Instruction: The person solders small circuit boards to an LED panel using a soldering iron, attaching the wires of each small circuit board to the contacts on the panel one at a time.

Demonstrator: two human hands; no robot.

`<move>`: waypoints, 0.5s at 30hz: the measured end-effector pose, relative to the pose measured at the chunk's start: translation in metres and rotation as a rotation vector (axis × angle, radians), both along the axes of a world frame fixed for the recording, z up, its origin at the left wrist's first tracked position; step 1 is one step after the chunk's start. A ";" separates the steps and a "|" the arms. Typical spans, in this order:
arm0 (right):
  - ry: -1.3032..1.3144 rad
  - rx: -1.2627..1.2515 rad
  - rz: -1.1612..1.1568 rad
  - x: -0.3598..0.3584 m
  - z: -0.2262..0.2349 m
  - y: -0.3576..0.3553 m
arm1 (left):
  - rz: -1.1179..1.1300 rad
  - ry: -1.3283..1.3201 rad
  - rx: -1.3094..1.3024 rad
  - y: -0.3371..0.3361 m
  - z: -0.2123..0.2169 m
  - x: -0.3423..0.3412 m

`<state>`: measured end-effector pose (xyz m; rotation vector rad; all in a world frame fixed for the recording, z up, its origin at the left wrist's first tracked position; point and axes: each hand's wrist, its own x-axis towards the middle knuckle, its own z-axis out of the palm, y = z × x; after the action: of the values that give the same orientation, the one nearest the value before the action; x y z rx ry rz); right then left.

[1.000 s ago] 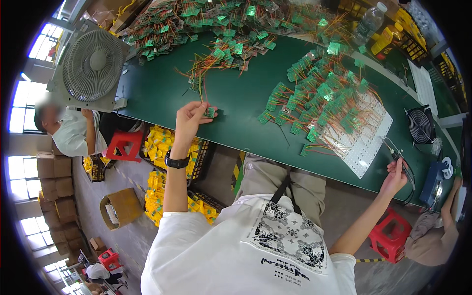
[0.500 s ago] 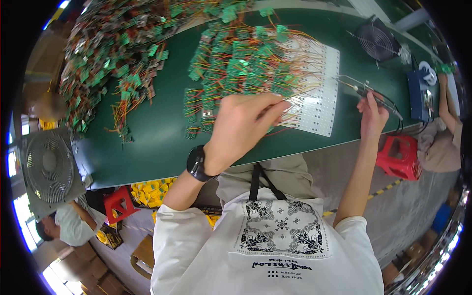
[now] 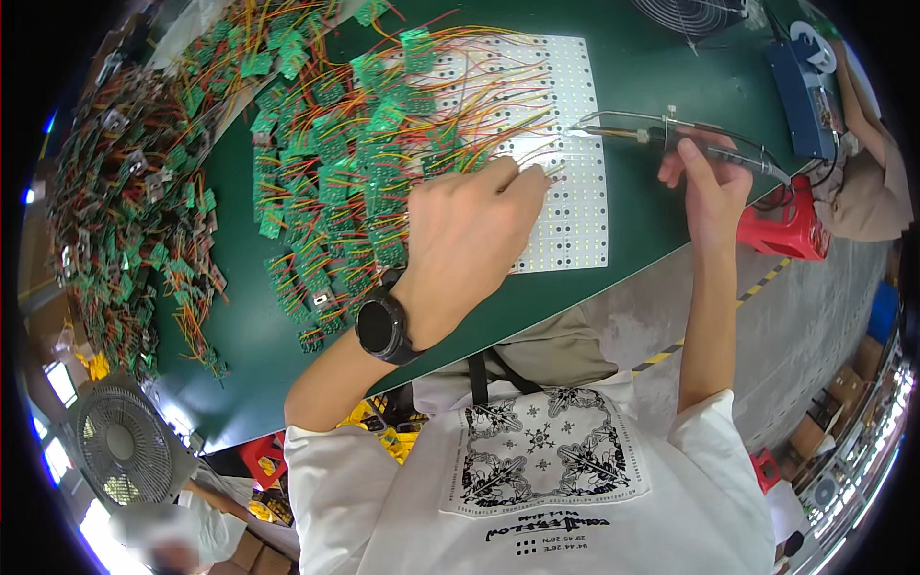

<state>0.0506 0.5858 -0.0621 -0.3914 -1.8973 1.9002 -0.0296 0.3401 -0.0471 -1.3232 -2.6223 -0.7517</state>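
Observation:
My left hand (image 3: 474, 225), with a black watch (image 3: 381, 326) on its wrist, pinches thumb to fingers at a thin wire (image 3: 553, 174) over a white dotted panel (image 3: 585, 225). Little of the wire shows past the fingertips. My right hand (image 3: 709, 187) grips a soldering iron (image 3: 661, 137) with a thin metal feed tube alongside. Its tip is over the panel's right part, up and to the right of my left fingertips; contact with the panel cannot be made out. Small green circuit boards (image 3: 331, 182) with red and yellow wires lie in rows, their wires reaching across the panel.
A large heap of wired boards (image 3: 115, 220) covers the table's left side. At the right stand a blue box (image 3: 803, 96) with a white reel and a red stool (image 3: 791, 230). A black round fan guard (image 3: 690, 14) is at the back; a grey fan (image 3: 120, 441) stands lower left.
The view has shifted, so the panel and boards appear further left. The soldering iron has moved left, its tip now over the panel. My left hand stays pinched near the wire ends.

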 end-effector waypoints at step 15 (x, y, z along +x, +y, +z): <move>-0.016 -0.008 0.070 0.002 -0.012 0.003 | 0.027 0.072 0.149 0.004 -0.025 -0.006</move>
<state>0.0524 0.5893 -0.0745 -0.3479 -1.9373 1.9557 -0.0353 0.3439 -0.0724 -1.2485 -2.4700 -0.8608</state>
